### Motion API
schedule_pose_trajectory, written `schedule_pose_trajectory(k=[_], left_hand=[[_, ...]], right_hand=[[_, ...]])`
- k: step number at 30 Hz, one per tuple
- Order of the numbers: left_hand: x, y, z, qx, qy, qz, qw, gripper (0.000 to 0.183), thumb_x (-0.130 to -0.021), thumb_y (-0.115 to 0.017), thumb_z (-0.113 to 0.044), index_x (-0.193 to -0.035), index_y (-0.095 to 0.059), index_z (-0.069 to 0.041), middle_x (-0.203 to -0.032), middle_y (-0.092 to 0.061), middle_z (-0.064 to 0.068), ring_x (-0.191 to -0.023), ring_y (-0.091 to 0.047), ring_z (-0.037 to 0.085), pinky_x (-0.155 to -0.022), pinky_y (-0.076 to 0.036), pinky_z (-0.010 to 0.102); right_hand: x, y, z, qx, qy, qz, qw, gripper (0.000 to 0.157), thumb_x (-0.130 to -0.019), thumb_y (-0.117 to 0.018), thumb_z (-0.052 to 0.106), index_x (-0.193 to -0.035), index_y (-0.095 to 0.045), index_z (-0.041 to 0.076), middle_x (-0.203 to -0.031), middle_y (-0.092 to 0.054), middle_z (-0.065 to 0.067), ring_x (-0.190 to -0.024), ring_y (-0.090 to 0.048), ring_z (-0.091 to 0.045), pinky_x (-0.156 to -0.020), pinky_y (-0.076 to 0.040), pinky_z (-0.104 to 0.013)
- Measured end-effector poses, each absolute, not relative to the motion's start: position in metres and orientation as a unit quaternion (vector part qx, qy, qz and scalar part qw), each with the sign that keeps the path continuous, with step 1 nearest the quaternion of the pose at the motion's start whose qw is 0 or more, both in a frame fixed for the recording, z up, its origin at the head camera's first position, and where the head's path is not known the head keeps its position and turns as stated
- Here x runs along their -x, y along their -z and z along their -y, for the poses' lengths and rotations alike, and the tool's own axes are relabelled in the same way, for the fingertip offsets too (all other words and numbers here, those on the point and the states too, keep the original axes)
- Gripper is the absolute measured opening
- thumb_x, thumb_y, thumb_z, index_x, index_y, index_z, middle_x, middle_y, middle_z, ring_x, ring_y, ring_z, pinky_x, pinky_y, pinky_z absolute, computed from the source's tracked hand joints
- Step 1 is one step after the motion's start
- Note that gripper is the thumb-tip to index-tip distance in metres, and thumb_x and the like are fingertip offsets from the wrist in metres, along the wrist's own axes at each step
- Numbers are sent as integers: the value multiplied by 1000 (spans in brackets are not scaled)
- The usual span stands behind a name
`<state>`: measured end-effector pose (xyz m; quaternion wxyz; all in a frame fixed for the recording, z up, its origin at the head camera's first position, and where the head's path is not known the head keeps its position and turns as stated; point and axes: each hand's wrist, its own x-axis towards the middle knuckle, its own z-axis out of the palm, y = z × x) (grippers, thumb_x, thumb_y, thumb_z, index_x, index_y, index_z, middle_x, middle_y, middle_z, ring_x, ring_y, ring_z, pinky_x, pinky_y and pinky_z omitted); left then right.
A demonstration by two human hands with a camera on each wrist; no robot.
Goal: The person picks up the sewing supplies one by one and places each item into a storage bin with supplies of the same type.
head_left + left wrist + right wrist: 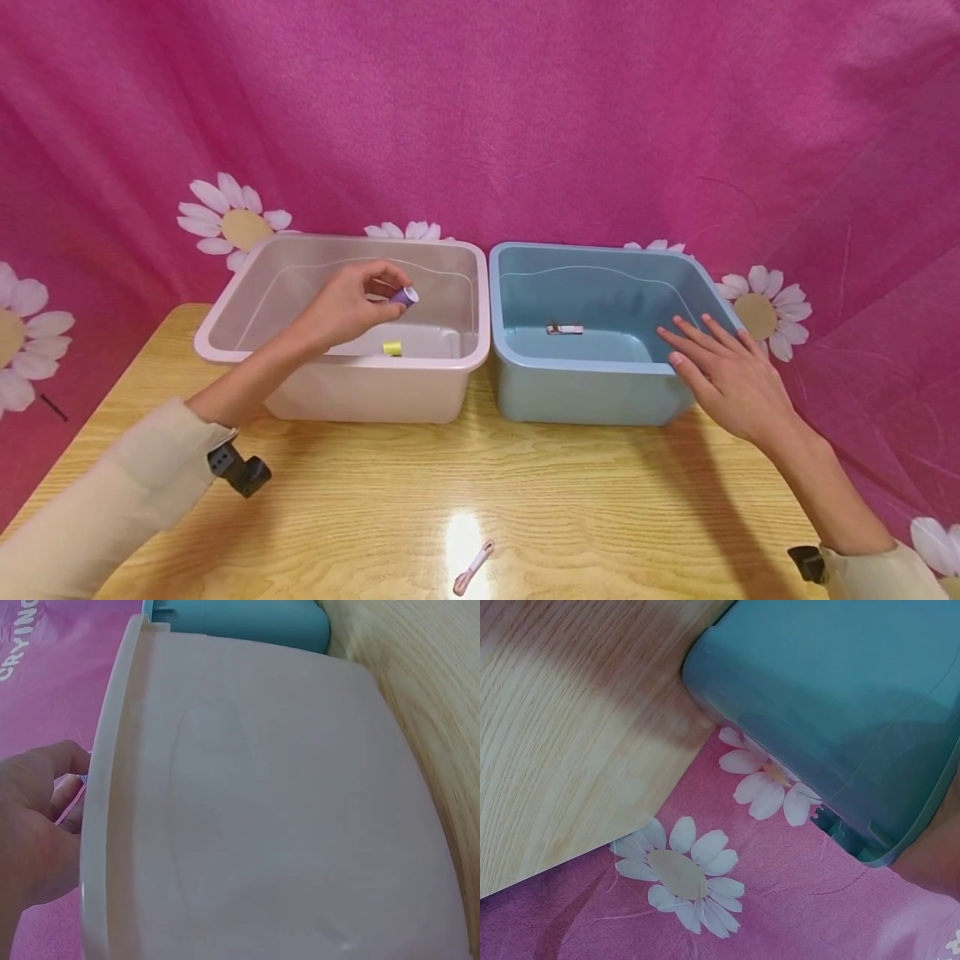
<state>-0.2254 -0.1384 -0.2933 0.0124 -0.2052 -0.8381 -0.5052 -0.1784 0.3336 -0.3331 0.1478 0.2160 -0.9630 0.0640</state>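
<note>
My left hand (352,302) pinches a purple thread spool (406,297) between thumb and fingers, over the inside of the pale pink bin (360,387). The spool's pale round end faces right. Lower in that bin lies a small yellow spool (392,347). My right hand (731,379) is spread with straight fingers at the right front corner of the blue bin (592,396). Inside the blue bin lies a small dark and white bundle (565,329). In the left wrist view, the bin wall (285,802) hides the fingertips.
Both bins stand side by side at the back of the wooden table (360,500). A folded pinkish cord bundle (474,567) lies near the front edge. A magenta curtain (480,117) with daisies hangs right behind the bins.
</note>
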Motion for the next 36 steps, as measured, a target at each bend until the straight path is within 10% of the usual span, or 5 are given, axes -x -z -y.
schedule_pose_trajectory(k=[9,36], left_hand=[[235,296,142,189,481,856,-1,21,-80,-65,-1,-100,-60,-3,-98,-64,13,-93,-61,24,-56,-49,31],[267,304,144,181,399,899,-1,26,-81,-65,1,-106,-62,1,-101,-62,16,-97,-59,30,-81,-49,39]], right_hand=[[178,333,-333,-218,-63,962,150,43,-96,-45,35,-137,-45,24,-142,-38,-4,-135,-20,-29,-105,-5,-56],[178,332,-333,-219,-66,962,146,42,-96,-45,34,-137,-45,24,-142,-38,-4,-135,-19,-29,-105,-6,-56]])
